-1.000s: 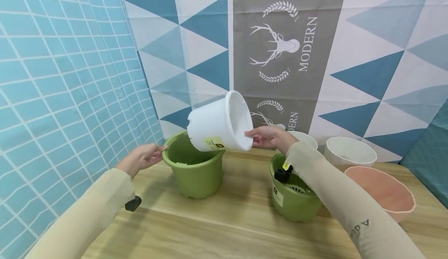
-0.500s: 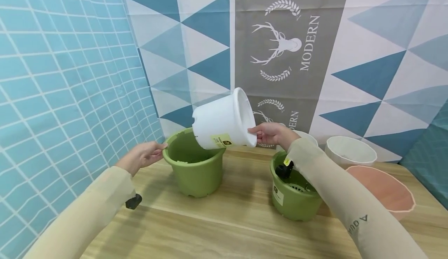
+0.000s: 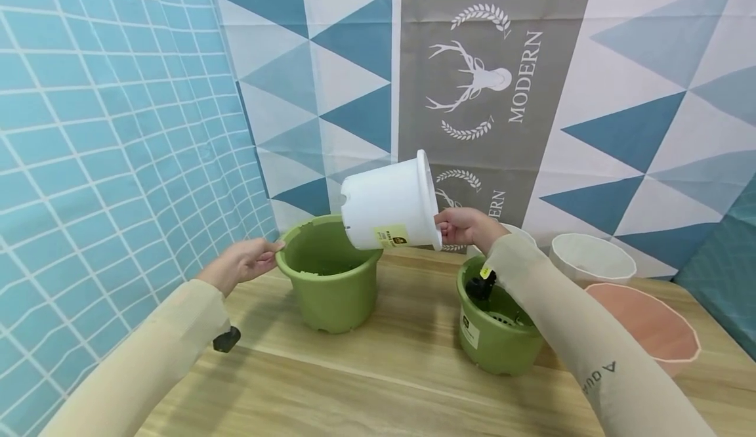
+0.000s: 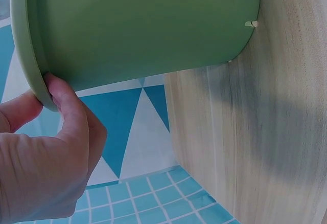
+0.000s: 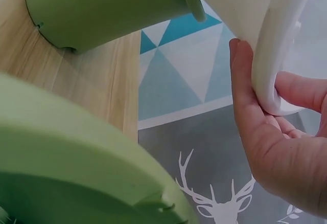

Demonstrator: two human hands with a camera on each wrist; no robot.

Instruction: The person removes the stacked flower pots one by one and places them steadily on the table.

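Observation:
My left hand (image 3: 251, 261) pinches the left rim of a large green flower pot (image 3: 336, 296) that stands upright on the wooden table. In the left wrist view, the thumb and fingers (image 4: 71, 111) lie on either side of that rim. My right hand (image 3: 466, 227) grips the rim of a white flower pot (image 3: 384, 202) with a yellow-green label, holding it in the air on its side. Its mouth faces right, and its base is over the green pot's right rim. The right wrist view shows the thumb inside the white rim (image 5: 268, 55) and the fingers outside.
A smaller green pot (image 3: 496, 348) with a white label stands below my right forearm, holding a black object (image 3: 480, 287). Behind the forearm are white pots (image 3: 590, 256) and a salmon-pink pot (image 3: 644, 319). Patterned cloth (image 3: 348, 63) backs the table (image 3: 331, 384).
The white pot has moved right in my right hand and lies more nearly level, its mouth turned further from view. My left hand stays on the large green pot's rim.

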